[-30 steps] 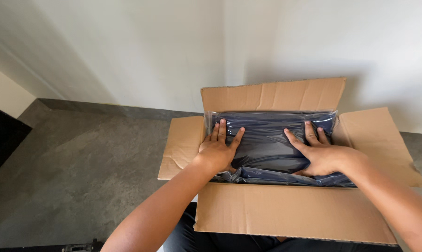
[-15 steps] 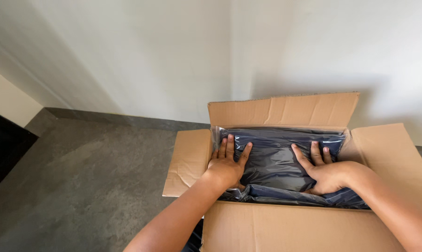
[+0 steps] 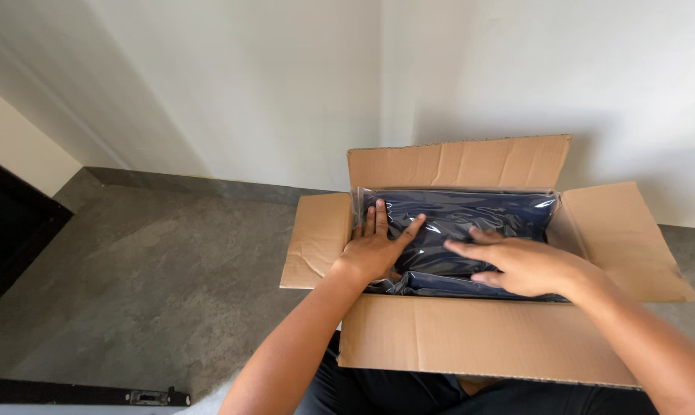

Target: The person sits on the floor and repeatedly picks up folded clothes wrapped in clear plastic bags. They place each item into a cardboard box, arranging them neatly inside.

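An open cardboard box (image 3: 470, 338) sits in front of me with all its flaps folded out. Inside lie dark navy garments in clear plastic bags (image 3: 470, 215), stacked flat. My left hand (image 3: 378, 246) rests palm down on the left side of the top bag, fingers spread. My right hand (image 3: 517, 261) hovers flat over the right part of the stack, fingers pointing left, holding nothing.
The box stands on a grey concrete floor (image 3: 147, 277) close to a white wall corner (image 3: 380, 92). A dark opening (image 3: 9, 230) lies at the far left, and a dark metal strip (image 3: 78, 392) runs along the bottom left.
My right hand lifted off the bag and swung so its fingers point left. My left hand stayed pressed on the stack. The view shifted slightly.
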